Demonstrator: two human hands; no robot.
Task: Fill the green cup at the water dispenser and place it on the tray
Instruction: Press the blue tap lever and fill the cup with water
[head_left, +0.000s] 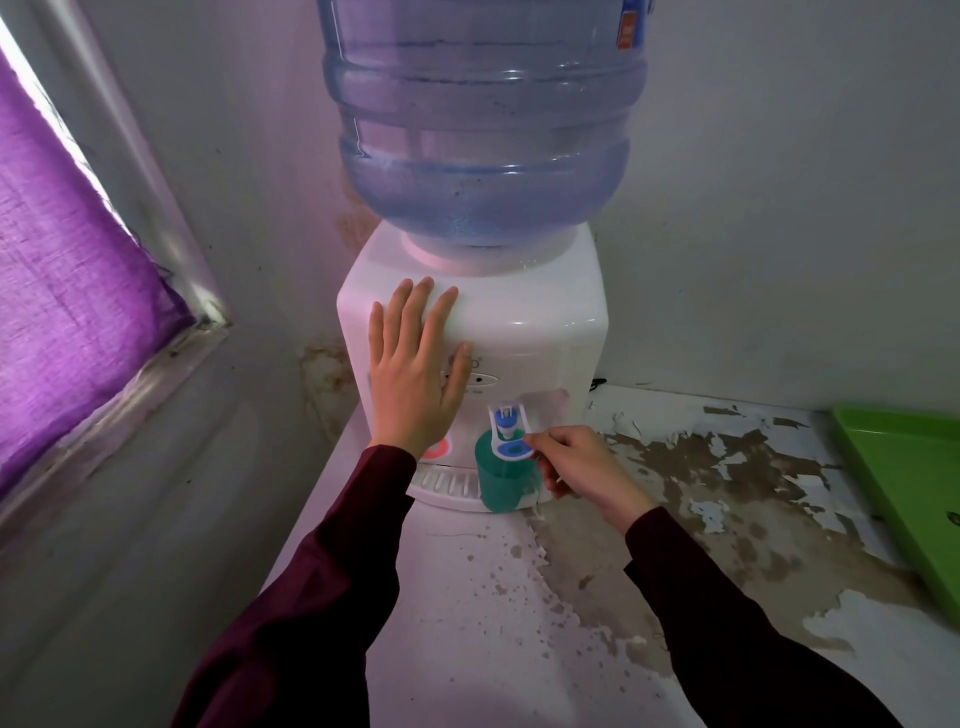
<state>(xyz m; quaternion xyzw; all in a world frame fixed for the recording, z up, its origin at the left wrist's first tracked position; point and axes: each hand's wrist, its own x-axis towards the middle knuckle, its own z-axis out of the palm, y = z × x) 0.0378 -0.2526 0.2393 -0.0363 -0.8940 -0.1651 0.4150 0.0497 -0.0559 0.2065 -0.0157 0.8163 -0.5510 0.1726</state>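
Peeling counter (675, 519) in a stained corner, seemingly damp, bears the dispenser (519, 332).

Glossy, seemingly plastic dispenser (524, 322)

I have only one view, from the head camera, and it looks forward and steeply down. It sits close to the dispenser (472, 332), which fills the middle of my picture, the bottle (483, 119) cut off by the top edge. The wide lens bends the window frame (156, 208) at the left. Both sleeves enter from the bottom edge. The tray (904, 478) is clipped by the right edge.
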